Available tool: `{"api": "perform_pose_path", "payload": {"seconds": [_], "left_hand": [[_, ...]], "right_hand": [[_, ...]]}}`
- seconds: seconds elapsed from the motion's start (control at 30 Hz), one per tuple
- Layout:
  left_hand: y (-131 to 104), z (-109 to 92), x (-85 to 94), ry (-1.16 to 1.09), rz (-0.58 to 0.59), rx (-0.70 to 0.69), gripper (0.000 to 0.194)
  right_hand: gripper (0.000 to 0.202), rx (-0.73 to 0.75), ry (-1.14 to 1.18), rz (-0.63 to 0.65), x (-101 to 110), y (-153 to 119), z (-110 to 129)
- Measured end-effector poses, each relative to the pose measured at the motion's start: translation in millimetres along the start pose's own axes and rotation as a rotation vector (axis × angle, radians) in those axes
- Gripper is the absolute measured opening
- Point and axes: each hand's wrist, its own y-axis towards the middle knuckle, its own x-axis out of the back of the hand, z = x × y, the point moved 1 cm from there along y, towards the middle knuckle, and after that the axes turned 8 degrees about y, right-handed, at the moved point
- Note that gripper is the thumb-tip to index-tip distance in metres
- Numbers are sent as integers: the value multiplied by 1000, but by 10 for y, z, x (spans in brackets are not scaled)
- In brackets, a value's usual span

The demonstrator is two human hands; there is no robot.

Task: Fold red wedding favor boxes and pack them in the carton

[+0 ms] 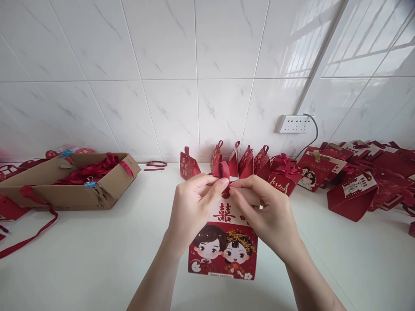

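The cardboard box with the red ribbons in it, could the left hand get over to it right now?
Probably yes. The cardboard box sits open-topped off to the left with bare white counter between, but the left hand is pinching the ribbon loop on the gift box.

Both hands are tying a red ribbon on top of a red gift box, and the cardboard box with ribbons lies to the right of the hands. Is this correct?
Not quite. The head view shows the cardboard box to the left of the hands, not the right. The rest holds: left hand and right hand work the red ribbon atop the red gift box.
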Motion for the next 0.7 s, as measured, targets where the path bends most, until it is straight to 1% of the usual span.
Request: {"api": "perform_pose_path", "payload": {"seconds": [0.07,0.13,0.2,0.3,0.4,0.43,0.53,0.63,0.7], "left_hand": [[-1,4,-1,-6,9,-24,25],[-3,9,5,-3,7,-47,25],[-5,10,18,16,9,-93,23],[-15,-1,41,29,77,-161,10],[-34,-20,66,33,117,-143,32],[-39,-28,76,34,117,-126,34],[-48,-42,110,35,162,-87,24],[-52,-34,156,99,196,-111,20],[-58,-19,183,162,174,-146,20]], "right_hand": [[11,-96,100,48,19,1,-8],[13,-157,175,84,33,-1,-14],[15,-185,203,66,43,-7,-15],[16,-179,196,-35,46,-18,-8],[11,-158,191,-87,39,-24,2],[11,-157,187,-90,37,-25,7],[9,-152,162,-96,46,-30,26],[10,-162,137,-73,76,-39,48],[10,-170,125,-44,98,-46,60]]}}
